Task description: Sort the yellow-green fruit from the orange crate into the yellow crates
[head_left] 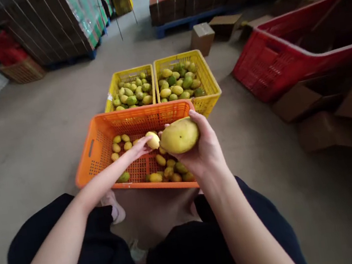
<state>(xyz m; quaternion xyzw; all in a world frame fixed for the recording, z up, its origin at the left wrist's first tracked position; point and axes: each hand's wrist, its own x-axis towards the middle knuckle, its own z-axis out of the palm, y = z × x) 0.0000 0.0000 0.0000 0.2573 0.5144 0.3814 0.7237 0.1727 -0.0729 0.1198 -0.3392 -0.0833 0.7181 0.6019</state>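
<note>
Right hand [207, 149]: fingers curled round large yellow fruit [179, 136], probably mango. Left hand [141, 147]: fingers gripping smaller yellow fruit [153, 140] over orange crate [94, 170]. Light pressure advisable; bruising risk.

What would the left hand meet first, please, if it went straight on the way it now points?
Most likely the large yellow fruit in the right hand: the left hand, holding a smaller pale fruit, points toward it. Depth is unclear, though, so it might pass underneath instead.
</note>
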